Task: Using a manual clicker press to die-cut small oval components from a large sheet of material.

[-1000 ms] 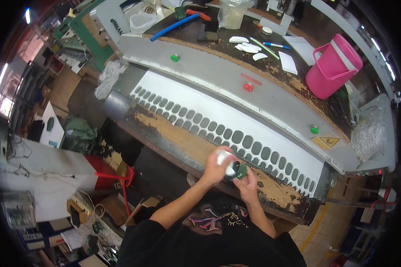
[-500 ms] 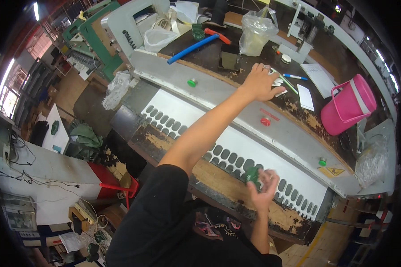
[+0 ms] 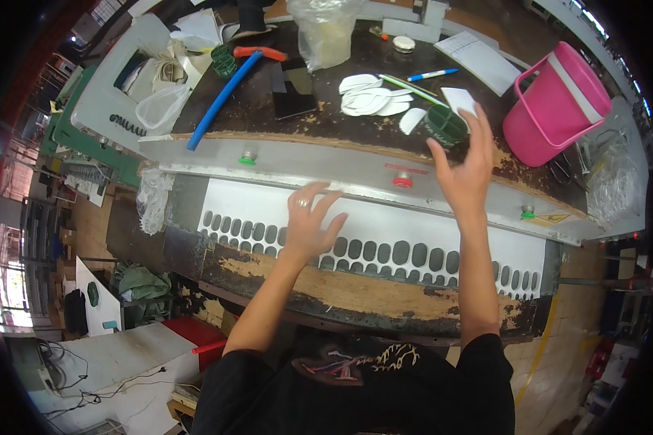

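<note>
On the left of the table (image 3: 255, 112), a blue-handled hammer (image 3: 223, 101) lies with its red head near a green ring (image 3: 224, 61); a dark slab (image 3: 294, 105) lies to their right. Below, the left hand (image 3: 308, 221) hangs over the white sheet (image 3: 384, 222), fingers parted and apparently holding nothing. Rows of oval holes run along the sheet's near edge, so that part looks cut; the strip beyond them is whole and seems left to cut. On the table, loose white pieces (image 3: 374, 101) lie heaped, beside a green stick (image 3: 413, 90) and a blue pen (image 3: 432, 75). Further right, a second green ring (image 3: 446, 125) is between the right hand's (image 3: 468, 170) spread thumb and fingers; whether they grip it, I cannot tell. A white card (image 3: 457, 100) lies just behind, and a pink jug (image 3: 538, 119) stands rightmost.
</note>
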Tool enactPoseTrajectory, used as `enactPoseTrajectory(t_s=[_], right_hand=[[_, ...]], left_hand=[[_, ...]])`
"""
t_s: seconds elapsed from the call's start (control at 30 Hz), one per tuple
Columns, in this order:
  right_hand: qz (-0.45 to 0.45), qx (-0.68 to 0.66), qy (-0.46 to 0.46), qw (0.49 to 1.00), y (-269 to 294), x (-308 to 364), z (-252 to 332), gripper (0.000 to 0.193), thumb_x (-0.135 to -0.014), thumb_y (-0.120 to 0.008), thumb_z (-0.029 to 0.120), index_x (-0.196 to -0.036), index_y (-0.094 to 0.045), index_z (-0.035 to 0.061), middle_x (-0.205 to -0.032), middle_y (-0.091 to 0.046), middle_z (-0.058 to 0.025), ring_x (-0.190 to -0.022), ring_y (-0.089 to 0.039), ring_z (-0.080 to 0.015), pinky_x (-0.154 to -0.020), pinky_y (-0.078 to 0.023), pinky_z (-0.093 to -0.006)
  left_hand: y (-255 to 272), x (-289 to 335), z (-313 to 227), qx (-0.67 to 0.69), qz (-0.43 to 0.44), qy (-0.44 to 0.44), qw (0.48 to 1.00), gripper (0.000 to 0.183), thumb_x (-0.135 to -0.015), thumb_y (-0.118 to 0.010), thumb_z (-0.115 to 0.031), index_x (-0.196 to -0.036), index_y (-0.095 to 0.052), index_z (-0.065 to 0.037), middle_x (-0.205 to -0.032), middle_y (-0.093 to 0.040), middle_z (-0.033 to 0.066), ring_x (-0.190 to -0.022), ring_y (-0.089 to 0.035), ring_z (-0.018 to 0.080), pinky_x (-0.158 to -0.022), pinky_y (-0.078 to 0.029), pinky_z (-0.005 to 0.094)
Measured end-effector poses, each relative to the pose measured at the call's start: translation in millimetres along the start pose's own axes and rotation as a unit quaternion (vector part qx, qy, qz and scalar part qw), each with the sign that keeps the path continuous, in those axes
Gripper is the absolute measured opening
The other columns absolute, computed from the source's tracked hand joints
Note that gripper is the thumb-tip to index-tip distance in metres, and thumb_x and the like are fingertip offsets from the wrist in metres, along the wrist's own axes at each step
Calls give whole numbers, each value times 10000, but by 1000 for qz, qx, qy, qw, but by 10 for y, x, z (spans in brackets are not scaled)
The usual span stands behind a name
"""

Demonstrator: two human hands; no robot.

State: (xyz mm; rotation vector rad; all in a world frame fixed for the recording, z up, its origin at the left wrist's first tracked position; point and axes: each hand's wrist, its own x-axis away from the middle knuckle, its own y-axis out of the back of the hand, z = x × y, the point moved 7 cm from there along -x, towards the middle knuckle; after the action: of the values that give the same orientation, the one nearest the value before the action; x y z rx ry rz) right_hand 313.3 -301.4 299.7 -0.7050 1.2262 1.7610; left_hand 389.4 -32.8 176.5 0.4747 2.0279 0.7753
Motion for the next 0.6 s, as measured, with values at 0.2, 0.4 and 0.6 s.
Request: enactPoseTrajectory(t_s=[0.2,0.4,0.6], right_hand=[[156,22,-58,986,-51,2211,-335,406,-819,-837,112,-1160,-662,-22,-1269,-604,-245,-1115,-601,-402,-938,-496,-474],[172,280,-266,906,459,3706,-1195,464,-974,-685,291,-1285,-638,-51,-1305,-602,-278,-1202,-572,-474,-1036,-461,-529],[150,381,-319,855,579,3426,-1569,456,-915,-752,267,-1261,-638,-8,-1218,-633,-244,-1110,-624,-437,-964,-497,-530]], left_hand=[[28,1691,1530,-175,93,231,953,584,-879,-777,-251,-1382,-574,-35,-1334,-577,249,-1252,-533,439,-1053,-388,541],[213,1916,1731,-135,30,355,925,592,-921,-741,-340,-1347,-568,33,-1252,-590,314,-1182,-552,472,-964,-474,548],[426,1851,1972,-103,32,376,920,472,-930,-736,-367,-1125,-677,59,-951,-676,245,-957,-643,444,-851,-508,520]])
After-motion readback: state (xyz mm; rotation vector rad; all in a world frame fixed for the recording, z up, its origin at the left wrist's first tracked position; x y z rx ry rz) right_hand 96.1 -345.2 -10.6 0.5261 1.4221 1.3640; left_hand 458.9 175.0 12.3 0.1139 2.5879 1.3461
